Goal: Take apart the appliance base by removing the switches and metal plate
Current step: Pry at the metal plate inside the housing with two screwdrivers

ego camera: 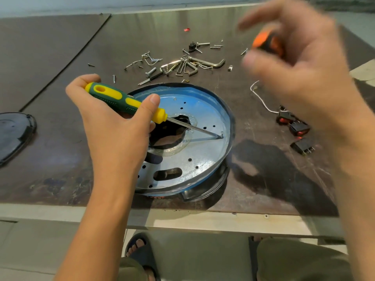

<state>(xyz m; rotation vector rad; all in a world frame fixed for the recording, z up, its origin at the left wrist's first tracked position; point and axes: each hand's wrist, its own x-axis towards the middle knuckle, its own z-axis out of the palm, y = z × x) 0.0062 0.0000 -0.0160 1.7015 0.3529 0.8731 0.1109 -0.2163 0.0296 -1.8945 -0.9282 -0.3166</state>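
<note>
The round black appliance base point(225, 175) lies on the table with a perforated metal plate point(203, 159) set in it. My left hand point(113, 126) grips a green and yellow screwdriver point(113, 96); its tip rests on a screw point(221, 135) near the plate's right rim. My right hand point(300, 63) is raised above the table at the right, blurred, fingers curled around an orange and black tool point(267, 42). Three black rocker switches point(294, 126) with red faces lie loose on the table to the right of the base, one with a white wire point(261, 100).
Loose screws, hex keys point(188, 65) and small metal parts are scattered behind the base. A small red piece point(186, 29) lies farther back. A black plastic cover point(14, 134) sits at the left edge. The table's front edge point(182, 218) runs just below the base.
</note>
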